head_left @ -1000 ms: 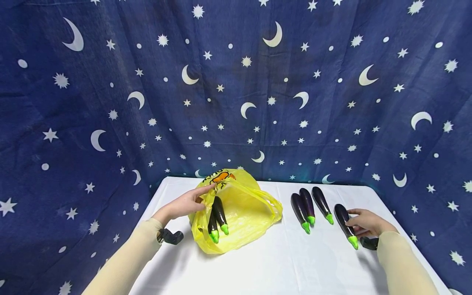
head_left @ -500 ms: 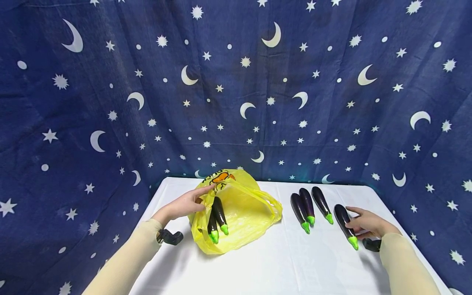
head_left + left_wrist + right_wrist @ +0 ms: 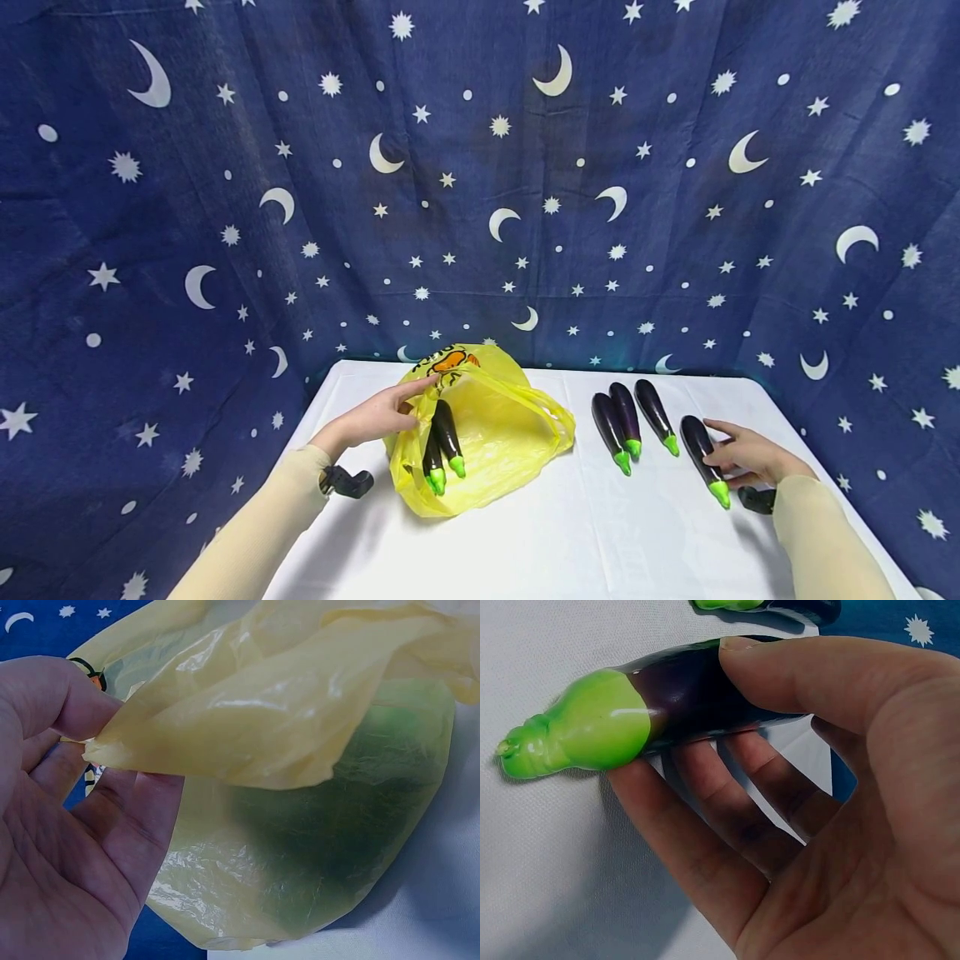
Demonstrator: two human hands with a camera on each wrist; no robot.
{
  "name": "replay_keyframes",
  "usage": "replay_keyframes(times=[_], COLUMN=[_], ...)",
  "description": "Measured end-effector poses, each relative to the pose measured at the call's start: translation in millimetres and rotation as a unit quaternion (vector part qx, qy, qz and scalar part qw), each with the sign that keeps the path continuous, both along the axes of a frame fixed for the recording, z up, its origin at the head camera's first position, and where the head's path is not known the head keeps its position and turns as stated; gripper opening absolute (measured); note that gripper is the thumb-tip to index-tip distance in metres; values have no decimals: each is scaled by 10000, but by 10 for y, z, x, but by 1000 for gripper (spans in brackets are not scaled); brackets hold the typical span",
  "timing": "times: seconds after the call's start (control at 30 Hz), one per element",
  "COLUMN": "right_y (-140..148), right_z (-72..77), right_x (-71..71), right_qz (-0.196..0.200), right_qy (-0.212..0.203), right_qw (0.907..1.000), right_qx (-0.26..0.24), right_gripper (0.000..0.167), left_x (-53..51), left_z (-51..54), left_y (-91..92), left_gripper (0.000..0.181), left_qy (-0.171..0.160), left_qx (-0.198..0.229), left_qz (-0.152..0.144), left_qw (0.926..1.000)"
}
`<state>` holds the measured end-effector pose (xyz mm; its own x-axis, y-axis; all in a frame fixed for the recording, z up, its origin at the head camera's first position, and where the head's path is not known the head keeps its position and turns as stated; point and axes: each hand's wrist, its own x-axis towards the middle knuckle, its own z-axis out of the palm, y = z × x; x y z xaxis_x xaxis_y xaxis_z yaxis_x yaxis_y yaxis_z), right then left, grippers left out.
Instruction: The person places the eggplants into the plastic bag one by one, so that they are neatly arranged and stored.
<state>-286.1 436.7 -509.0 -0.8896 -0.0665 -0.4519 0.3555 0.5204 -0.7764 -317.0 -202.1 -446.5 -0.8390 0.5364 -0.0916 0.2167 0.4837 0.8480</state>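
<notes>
A yellow plastic bag [image 3: 495, 442] lies with its mouth facing the front, and two dark eggplants [image 3: 447, 433] with green stems rest inside at its left. My left hand [image 3: 375, 415] pinches the bag's rim between thumb and fingers; the left wrist view shows the pinched film [image 3: 225, 727] close up. At the right, my right hand [image 3: 753, 456] holds an eggplant [image 3: 699, 446] from its right side. In the right wrist view the thumb lies over this eggplant [image 3: 682, 690] and several fingertips touch its other side.
Three more eggplants [image 3: 651, 410] lie between the bag and my right hand, two of them side by side. A white cloth [image 3: 540, 542] covers the table. Behind and at both sides hangs a blue curtain [image 3: 480, 275] with moons and stars.
Since a second ago, my right hand has shifted very slightly on the eggplant, its fingers now a little more spread. My left hand and the bag look unchanged.
</notes>
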Motion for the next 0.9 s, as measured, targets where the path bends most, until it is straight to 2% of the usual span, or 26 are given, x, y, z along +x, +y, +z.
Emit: replay_keyframes(times=[0.9], right_y=[-20], right_z=[-22], right_x=[21], right_qz=[-2], right_qy=[83], right_qw=[9999], right_qx=[-107], right_gripper=[97], left_x=[-7], left_z=[-4], left_y=[13], left_gripper=[84], left_qy=[-37], left_qx=[154], left_qz=[-113], left_qw=[9998])
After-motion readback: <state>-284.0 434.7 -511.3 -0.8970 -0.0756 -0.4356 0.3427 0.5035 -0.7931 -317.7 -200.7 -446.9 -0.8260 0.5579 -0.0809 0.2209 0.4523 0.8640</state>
